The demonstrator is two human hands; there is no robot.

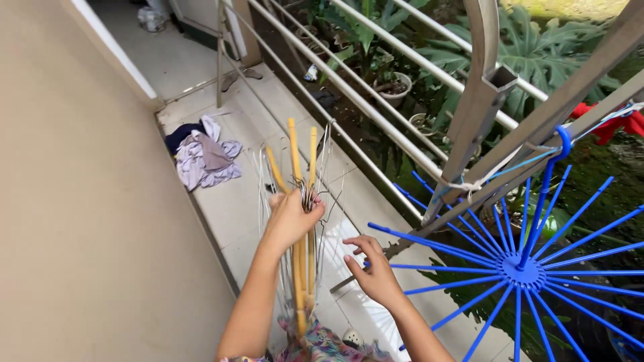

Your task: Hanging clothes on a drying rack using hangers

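My left hand [292, 218] is closed around the hooks of a bunch of clothes hangers [300, 179], several of yellow wood and several of thin silver wire, held upright over the balcony floor. My right hand [373, 270] is beside them at the lower right, fingers spread and holding nothing, close to the wire hangers and to a spoke of the blue round drying rack [527, 271]. The rack hangs by its blue hook from a metal rail [562, 144] at the right.
A pile of white, lilac and dark clothes [204, 155] lies on the tiled floor by the beige wall [80, 201]. A metal railing [376, 107] runs along the balcony, potted plants [392, 84] beyond it. A red cloth [620, 122] hangs at far right.
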